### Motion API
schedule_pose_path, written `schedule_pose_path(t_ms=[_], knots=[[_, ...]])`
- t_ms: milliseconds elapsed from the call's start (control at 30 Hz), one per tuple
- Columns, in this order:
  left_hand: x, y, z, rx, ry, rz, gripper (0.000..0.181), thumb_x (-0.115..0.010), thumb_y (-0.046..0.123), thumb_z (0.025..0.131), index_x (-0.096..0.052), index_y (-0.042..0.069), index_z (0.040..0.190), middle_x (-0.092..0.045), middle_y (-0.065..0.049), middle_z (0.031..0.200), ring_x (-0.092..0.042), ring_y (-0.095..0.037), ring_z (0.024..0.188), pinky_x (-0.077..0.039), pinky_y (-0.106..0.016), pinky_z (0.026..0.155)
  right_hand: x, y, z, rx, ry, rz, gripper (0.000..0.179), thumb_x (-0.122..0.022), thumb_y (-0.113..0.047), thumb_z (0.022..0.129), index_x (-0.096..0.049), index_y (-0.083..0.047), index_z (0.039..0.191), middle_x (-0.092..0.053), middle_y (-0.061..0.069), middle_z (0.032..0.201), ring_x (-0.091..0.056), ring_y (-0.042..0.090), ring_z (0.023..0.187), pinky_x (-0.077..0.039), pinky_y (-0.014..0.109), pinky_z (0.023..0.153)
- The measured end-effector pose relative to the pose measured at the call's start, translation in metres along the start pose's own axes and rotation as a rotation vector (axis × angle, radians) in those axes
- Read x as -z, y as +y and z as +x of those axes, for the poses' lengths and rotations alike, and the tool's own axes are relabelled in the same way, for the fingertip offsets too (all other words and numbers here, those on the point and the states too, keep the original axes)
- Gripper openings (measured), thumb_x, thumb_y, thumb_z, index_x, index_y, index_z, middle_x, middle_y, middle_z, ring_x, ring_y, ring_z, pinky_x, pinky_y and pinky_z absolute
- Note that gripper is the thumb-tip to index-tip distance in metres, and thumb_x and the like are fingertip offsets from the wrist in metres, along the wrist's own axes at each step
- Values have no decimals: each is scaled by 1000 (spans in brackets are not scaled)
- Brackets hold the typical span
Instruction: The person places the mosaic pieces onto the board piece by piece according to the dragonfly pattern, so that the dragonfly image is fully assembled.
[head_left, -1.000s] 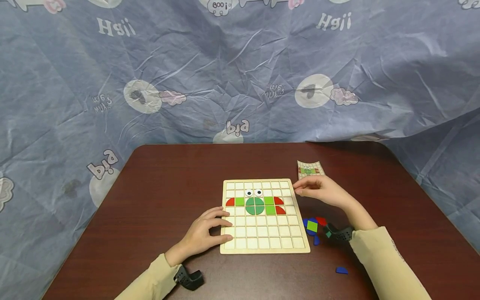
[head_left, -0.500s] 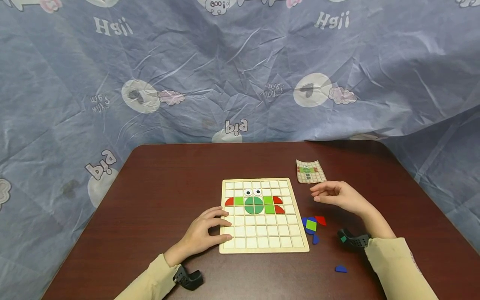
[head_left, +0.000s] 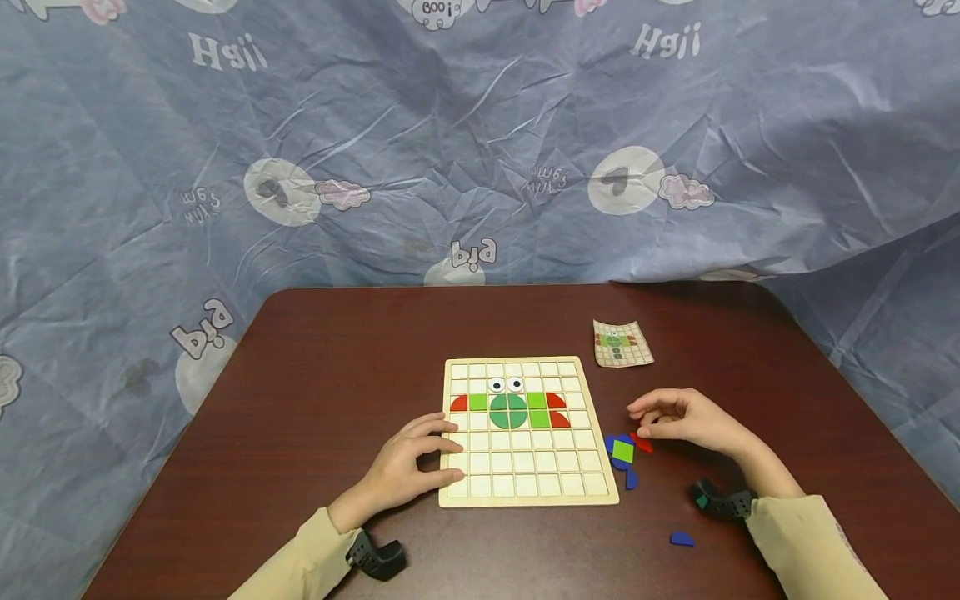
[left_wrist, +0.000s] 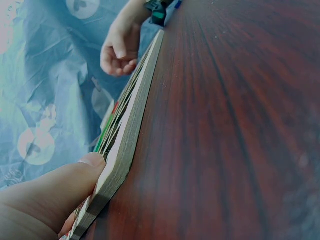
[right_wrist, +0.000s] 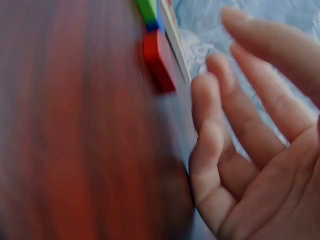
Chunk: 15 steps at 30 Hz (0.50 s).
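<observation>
A square wooden grid board (head_left: 525, 462) lies mid-table with green and red flat pieces and two googly eyes (head_left: 506, 385) set in its upper cells. My left hand (head_left: 408, 462) rests on the board's left edge, its fingers spread; the left wrist view shows the thumb (left_wrist: 75, 182) on top of the rim. Over the table right of the board is my right hand (head_left: 693, 421), fingers loosely bent and holding nothing. Just below its fingertips lies a red piece (head_left: 642, 442); in the right wrist view a gap shows between that red piece (right_wrist: 159, 62) and the fingers.
Beside the board's right edge, a lime green square (head_left: 622, 451) sits over blue pieces (head_left: 632, 479). Another blue piece (head_left: 682, 539) lies nearer the front. A small pattern card (head_left: 622, 354) lies behind the right hand, on the dark table (head_left: 360, 350).
My right hand has drawn back from the board's upper right edge, then come down toward the red piece, uncovering the pattern card. The left hand stays on the board.
</observation>
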<state>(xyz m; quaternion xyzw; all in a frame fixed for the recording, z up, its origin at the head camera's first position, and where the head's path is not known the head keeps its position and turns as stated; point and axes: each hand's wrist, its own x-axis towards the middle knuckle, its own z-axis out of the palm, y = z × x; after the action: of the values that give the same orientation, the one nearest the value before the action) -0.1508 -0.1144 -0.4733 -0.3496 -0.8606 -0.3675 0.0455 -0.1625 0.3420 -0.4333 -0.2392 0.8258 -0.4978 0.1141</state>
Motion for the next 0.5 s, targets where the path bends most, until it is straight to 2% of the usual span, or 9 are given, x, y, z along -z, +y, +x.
schedule_pose_path(t_ms=[200, 367, 500], knots=[[2, 1, 0, -3, 5, -5, 29, -72, 41, 81, -71, 22, 103, -56, 3, 126, -38, -22, 131, -41, -47, 100, -7, 5, 0, 60, 23, -75, 28, -73, -8, 81, -67, -3, 108, -66, 13, 106, -63, 17, 94, -54, 24, 74], [1, 1, 1, -2, 2, -7, 28, -73, 40, 81, -71, 22, 103, -56, 4, 126, -38, -21, 131, -41, -47, 100, -12, 10, 3, 143, -39, -118, 31, -77, -9, 78, -69, -9, 108, -65, 6, 109, -59, 12, 102, -50, 23, 83], [1, 0, 0, 1, 3, -8, 28, -73, 40, 81, -71, 23, 103, -56, 4, 126, -38, -20, 131, -41, -47, 100, -16, 9, 3, 148, -83, -126, 34, -79, -12, 76, -69, -12, 108, -64, 3, 112, -55, 11, 104, -47, 24, 86]])
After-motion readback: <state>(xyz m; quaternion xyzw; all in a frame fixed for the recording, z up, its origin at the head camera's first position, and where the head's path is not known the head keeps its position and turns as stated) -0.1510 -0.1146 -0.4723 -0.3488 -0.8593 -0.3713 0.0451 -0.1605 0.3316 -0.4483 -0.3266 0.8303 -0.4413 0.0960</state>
